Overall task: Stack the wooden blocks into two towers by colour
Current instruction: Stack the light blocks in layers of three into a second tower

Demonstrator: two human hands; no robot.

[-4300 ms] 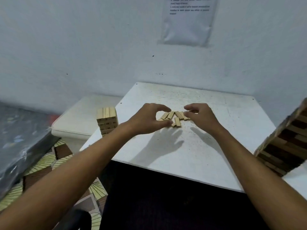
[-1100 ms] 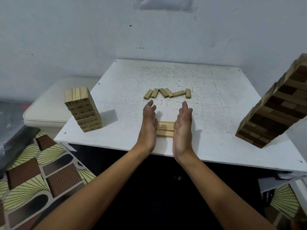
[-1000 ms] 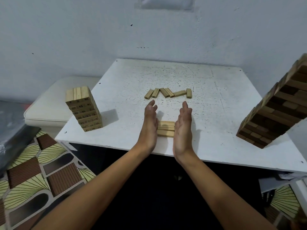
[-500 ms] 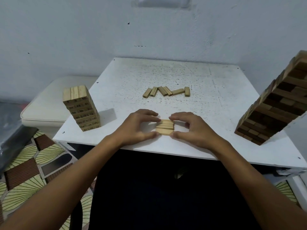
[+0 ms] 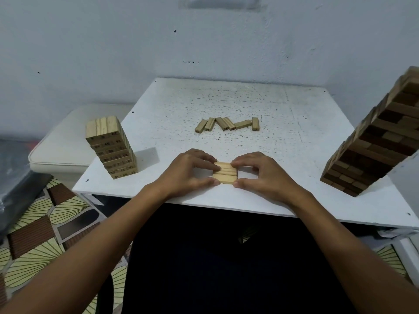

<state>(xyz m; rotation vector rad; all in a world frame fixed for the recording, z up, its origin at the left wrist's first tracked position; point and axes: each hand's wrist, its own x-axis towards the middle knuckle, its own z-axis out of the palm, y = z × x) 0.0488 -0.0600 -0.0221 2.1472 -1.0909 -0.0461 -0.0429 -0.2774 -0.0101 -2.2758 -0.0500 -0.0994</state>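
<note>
Head view: both hands, left [image 5: 188, 172] and right [image 5: 263, 175], pinch pale three-block row [image 5: 225, 174], lying flat, side by side.

a white speckled table [image 5: 238, 103] stands against a pale grey-blue wall [image 5: 113, 41]. a sheet of paper [image 5: 223, 1] hangs high on the wall. beside the table sits a cream cushioned stool [image 5: 65, 143]. the floor [image 5: 34, 241] shows brown and yellow leaf-patterned tiles.
</note>
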